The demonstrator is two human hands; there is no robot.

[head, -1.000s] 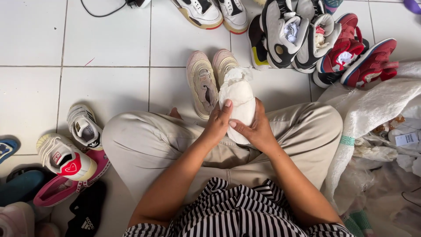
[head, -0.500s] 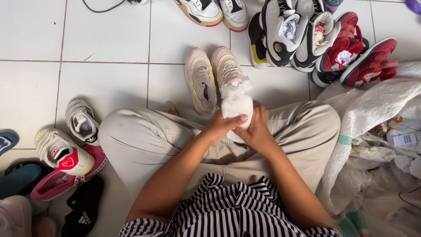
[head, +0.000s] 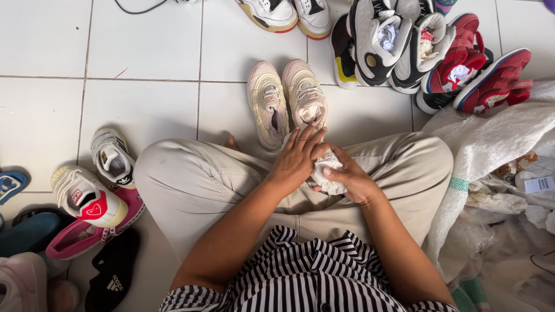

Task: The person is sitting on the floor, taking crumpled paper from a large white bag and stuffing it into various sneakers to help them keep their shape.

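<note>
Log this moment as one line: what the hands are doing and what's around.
left hand: pressing on paper wad | right hand: gripping white paper wad over lap | beige shoe pair: on tile just ahead | white sack: right side

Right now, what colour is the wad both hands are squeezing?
White. The crumpled wad shows best in the head view, pressed between the left hand and right hand.
</note>
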